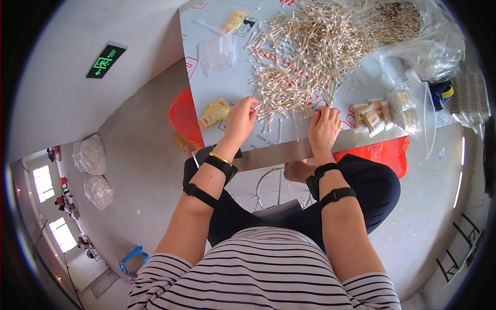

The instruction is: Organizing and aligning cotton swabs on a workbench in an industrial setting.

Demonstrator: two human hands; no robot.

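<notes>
Cotton swabs (pixel 281 82) are probably getting gathered near the worktop's (pixel 205 93) front edge; hands (pixel 325 127) are working apart, grip unclear; picking is needing gentle pinching.

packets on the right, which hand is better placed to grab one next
Likely the right hand: it sits nearer the packets, while the left hand is farther left, by the cotton swabs.

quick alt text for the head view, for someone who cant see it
A person's left hand and right hand are at the near edge of a large loose pile of cotton swabs on a table. Yellow packets lie left of the hands, small filled packets right.
</notes>
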